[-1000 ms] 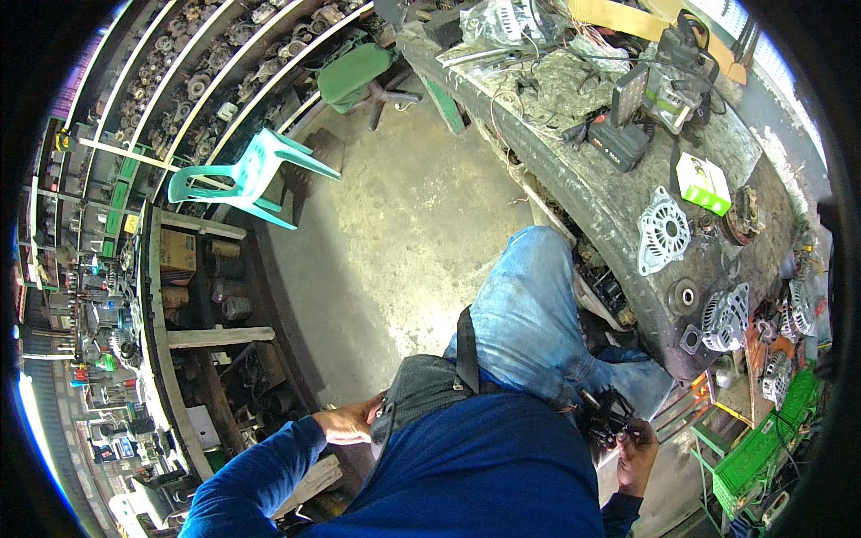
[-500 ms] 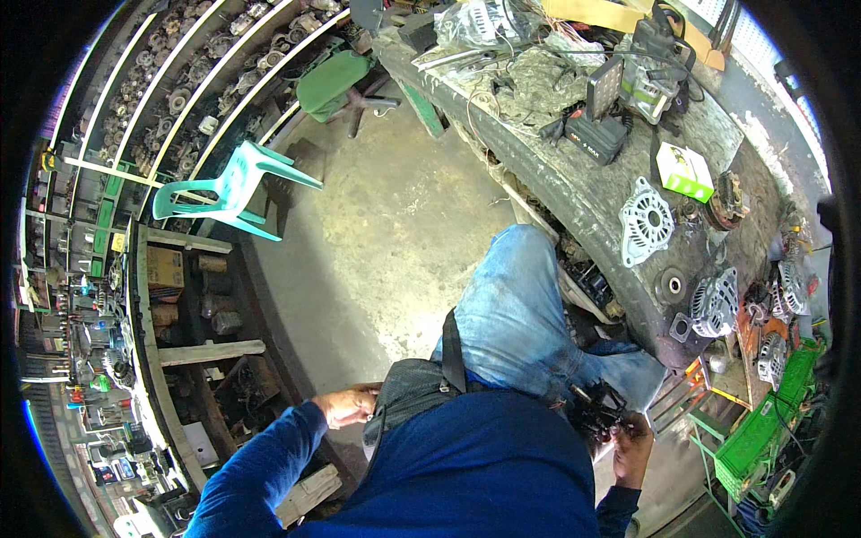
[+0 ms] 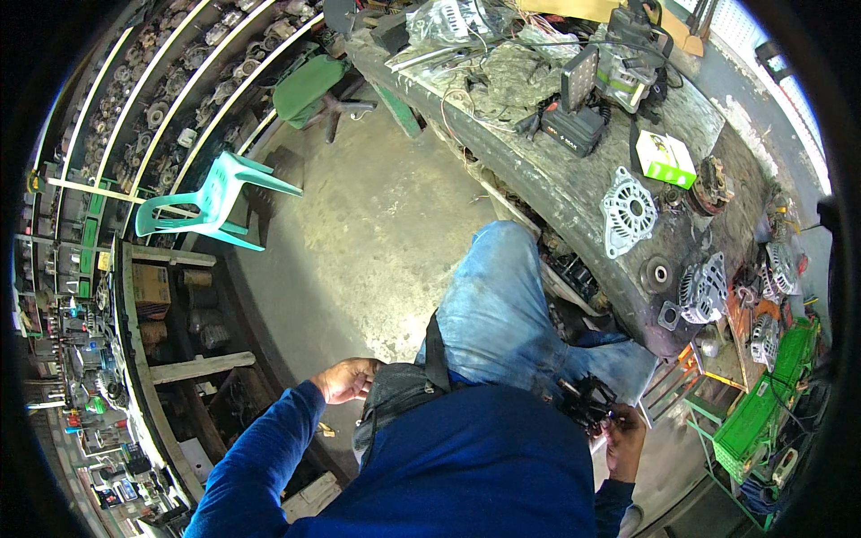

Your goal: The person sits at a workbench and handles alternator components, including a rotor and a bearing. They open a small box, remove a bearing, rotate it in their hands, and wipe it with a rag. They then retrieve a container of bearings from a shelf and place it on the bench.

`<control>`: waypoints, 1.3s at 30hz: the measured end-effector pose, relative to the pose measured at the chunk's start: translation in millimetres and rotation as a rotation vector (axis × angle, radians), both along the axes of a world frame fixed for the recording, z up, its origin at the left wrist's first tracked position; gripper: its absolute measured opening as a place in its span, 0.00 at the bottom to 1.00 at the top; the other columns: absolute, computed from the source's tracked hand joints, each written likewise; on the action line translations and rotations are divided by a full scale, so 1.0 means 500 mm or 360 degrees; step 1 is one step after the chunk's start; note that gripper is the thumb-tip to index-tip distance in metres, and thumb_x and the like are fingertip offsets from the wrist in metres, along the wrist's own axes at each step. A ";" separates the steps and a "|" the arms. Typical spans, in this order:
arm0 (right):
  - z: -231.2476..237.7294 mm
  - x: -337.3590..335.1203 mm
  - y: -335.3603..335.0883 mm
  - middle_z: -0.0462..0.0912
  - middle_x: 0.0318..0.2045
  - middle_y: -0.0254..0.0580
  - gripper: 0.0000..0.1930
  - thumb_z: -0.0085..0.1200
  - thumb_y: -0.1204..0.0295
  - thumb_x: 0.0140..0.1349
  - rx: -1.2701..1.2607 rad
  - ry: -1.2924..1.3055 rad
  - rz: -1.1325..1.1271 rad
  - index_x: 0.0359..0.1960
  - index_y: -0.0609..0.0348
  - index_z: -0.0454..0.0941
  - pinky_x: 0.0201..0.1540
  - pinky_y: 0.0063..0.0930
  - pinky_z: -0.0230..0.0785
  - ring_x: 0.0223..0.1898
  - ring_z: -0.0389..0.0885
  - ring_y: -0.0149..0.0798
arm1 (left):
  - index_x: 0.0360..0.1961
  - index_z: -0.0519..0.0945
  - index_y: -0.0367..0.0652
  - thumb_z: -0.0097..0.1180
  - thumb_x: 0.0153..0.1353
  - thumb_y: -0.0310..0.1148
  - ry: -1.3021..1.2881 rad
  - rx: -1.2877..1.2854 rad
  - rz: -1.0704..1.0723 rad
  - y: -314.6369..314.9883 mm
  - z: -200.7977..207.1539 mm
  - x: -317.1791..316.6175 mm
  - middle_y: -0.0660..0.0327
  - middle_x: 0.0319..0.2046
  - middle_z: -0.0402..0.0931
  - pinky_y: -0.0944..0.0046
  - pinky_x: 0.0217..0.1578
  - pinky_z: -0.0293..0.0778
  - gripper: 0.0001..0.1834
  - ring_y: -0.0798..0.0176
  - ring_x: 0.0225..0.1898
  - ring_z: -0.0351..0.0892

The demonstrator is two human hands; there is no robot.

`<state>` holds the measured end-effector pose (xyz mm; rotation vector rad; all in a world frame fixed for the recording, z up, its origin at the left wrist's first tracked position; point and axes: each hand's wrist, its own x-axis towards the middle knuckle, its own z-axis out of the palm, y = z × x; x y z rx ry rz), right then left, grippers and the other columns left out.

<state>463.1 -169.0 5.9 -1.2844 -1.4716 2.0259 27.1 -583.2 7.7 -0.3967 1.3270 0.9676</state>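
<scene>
My left hand (image 3: 345,379) rests against a dark grey waist pouch (image 3: 395,403) at my hip, its fingers curled on the pouch's edge. My right hand (image 3: 623,438) sits low at my right side and grips a small black metal part (image 3: 587,402) with prongs. I wear a blue long-sleeved top and faded blue jeans (image 3: 498,309). One knee points toward a grimy curved workbench (image 3: 556,193).
The workbench carries silver alternator housings (image 3: 628,211), a green-and-white box (image 3: 665,159), a black battery unit (image 3: 574,125) and tangled wires. A turquoise plastic chair (image 3: 220,202) and a green stool (image 3: 309,85) stand on the concrete floor. Shelves of parts curve along the left. Green crates (image 3: 762,403) sit at right.
The view has shifted slightly, with the bench and chair sliding in the picture. My left hand stays at the pouch and my right hand keeps hold of the black part.
</scene>
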 end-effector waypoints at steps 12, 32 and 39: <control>0.005 -0.004 -0.001 0.82 0.37 0.34 0.16 0.76 0.74 0.63 0.0066 -0.0004 0.0020 0.47 0.65 0.81 0.37 0.29 0.79 0.35 0.81 0.30 | 0.69 0.77 0.45 0.44 0.80 0.55 -0.0113 -0.0380 0.0538 -0.055 -0.043 0.158 0.56 0.61 0.84 0.48 0.63 0.77 0.30 0.53 0.61 0.83; 0.028 -0.007 0.000 0.82 0.35 0.34 0.17 0.77 0.72 0.63 0.0015 0.0016 0.0017 0.46 0.65 0.80 0.38 0.27 0.78 0.35 0.82 0.30 | 0.76 0.74 0.51 0.38 0.82 0.60 0.0757 -0.0463 -0.0134 0.040 0.067 0.137 0.50 0.70 0.77 0.54 0.65 0.75 0.34 0.54 0.67 0.78; 0.029 -0.006 -0.006 0.85 0.35 0.37 0.16 0.76 0.73 0.63 -0.0225 0.0103 -0.0102 0.44 0.64 0.80 0.39 0.28 0.80 0.34 0.85 0.33 | 0.75 0.73 0.44 0.39 0.83 0.55 0.0900 -0.0504 -0.0529 0.197 0.159 0.062 0.40 0.60 0.83 0.54 0.63 0.77 0.33 0.47 0.60 0.84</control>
